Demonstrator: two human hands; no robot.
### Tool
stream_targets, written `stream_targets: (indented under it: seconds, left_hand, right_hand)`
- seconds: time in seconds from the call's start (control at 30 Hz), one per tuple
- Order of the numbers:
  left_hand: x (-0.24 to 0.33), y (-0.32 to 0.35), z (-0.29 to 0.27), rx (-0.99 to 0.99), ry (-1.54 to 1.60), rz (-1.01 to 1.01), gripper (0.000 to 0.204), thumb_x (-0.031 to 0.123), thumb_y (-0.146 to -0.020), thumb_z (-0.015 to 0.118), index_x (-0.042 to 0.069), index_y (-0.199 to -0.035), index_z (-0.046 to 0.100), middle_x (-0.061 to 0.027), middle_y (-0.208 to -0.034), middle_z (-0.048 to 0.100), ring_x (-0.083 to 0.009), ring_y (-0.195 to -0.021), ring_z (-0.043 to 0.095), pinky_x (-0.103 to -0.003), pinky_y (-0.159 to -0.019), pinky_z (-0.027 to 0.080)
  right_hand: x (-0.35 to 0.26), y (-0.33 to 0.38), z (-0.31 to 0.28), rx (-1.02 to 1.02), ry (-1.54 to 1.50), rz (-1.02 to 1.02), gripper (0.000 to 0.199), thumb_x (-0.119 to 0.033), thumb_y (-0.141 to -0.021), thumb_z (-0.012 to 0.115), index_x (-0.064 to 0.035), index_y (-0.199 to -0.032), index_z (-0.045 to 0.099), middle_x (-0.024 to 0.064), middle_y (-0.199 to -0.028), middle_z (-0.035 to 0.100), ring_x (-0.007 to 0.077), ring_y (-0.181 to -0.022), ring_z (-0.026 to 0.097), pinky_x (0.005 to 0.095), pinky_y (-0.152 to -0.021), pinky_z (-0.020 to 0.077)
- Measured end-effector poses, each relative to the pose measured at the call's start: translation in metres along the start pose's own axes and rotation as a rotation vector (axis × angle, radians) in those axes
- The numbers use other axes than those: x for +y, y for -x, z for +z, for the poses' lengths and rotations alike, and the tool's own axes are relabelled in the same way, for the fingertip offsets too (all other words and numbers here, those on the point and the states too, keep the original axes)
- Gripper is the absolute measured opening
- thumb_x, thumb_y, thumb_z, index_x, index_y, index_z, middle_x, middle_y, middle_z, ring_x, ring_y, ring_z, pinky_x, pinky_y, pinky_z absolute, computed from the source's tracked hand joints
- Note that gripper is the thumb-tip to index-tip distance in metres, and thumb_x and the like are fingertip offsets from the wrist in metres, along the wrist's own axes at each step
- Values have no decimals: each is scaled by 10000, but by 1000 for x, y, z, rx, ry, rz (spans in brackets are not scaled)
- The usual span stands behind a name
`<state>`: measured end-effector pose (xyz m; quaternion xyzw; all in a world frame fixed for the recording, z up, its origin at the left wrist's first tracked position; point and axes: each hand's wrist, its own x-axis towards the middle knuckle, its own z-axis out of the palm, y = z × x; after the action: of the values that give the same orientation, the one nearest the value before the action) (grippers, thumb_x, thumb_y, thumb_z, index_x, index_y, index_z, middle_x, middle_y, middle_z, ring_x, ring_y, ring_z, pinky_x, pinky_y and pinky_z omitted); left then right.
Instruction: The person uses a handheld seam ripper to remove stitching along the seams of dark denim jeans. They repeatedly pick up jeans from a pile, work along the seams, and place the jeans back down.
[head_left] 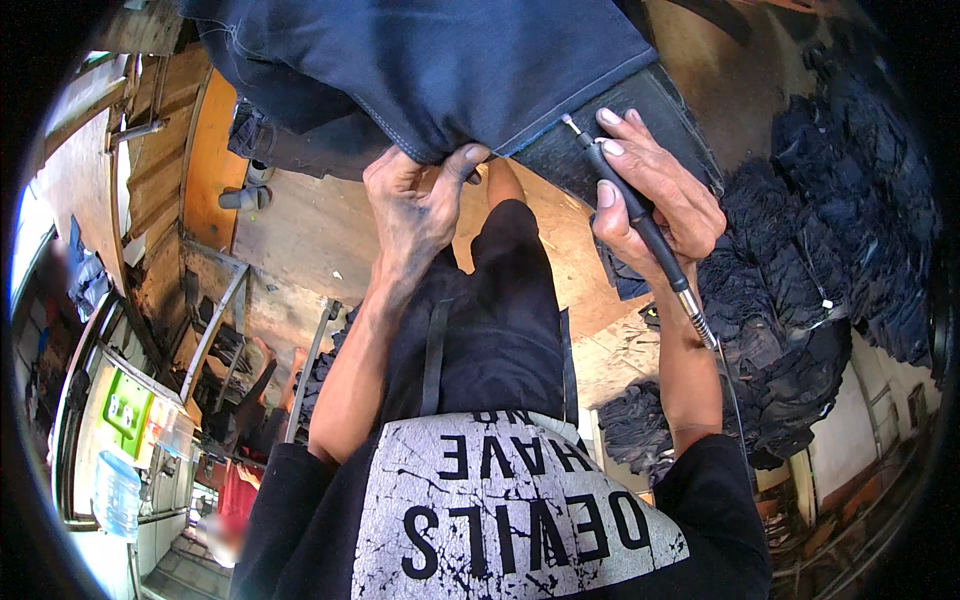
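Note:
A dark navy denim garment (pixel 450 70) with stitched edges lies over a black flat board (pixel 580 150) in front of me. My left hand (pixel 412 205) pinches the garment's near edge between thumb and fingers. My right hand (pixel 672 195) is wrapped round a black pen-shaped rotary grinder (pixel 640 212). A small pale pinkish tip ends the tool, and a metal spring and thin cable trail from its back. That tip is over the board, beside the garment's stitched right edge; whether it touches anything I cannot tell.
Big heaps of dark garments (pixel 790 240) fill the right side. At the left are grey sandals (pixel 245 198), a metal frame (pixel 215 320), a green tray-like thing (pixel 125 405) and a blue water jug (pixel 118 490). Another person in red (pixel 238 495) is at the lower left.

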<state>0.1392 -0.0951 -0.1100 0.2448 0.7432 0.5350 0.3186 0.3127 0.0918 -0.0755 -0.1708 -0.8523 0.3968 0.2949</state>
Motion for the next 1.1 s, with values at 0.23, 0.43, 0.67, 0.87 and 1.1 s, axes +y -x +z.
stream_targets:
  seconds: [0.23,0.43,0.67,0.87,1.1]
  left_hand:
    - [-3,2,1,-7,9,-8,62,29,-994,804,-30,-995,784,-98,-899,796,-131,-756,743,-285,-668,609]
    - [2,2,0,-8,6,-18,72,45,-994,810,-22,-986,783,-89,-873,794,-123,-749,742,-281,-671,613]
    - [0,1,8,75,103,-42,76,31,-954,844,-31,-922,813,-77,-790,771,-121,-686,723,-279,-626,576]
    - [0,1,8,66,120,-55,51,13,-951,839,-21,-920,817,-71,-785,769,-121,-696,722,-281,-632,571]
    - [-2,2,6,68,66,-66,72,21,-940,851,-29,-909,809,-68,-772,761,-123,-682,706,-290,-624,555]
  right_hand:
    - [0,1,-1,24,9,36,310,-8,-839,719,59,-1133,792,281,-1145,801,403,-1161,782,547,-1084,591]
    - [1,2,-1,47,9,50,312,3,-838,714,72,-1134,787,272,-1164,801,397,-1154,785,548,-1087,591]
    - [3,3,-1,78,37,59,317,24,-842,710,68,-1148,782,264,-1182,801,387,-1172,779,544,-1097,586]
    - [1,4,-1,105,60,112,326,18,-850,723,47,-1169,786,253,-1216,798,386,-1199,769,518,-1103,583]
    - [2,5,0,150,81,138,310,-5,-876,742,36,-1180,786,242,-1230,798,377,-1216,763,492,-1097,583]
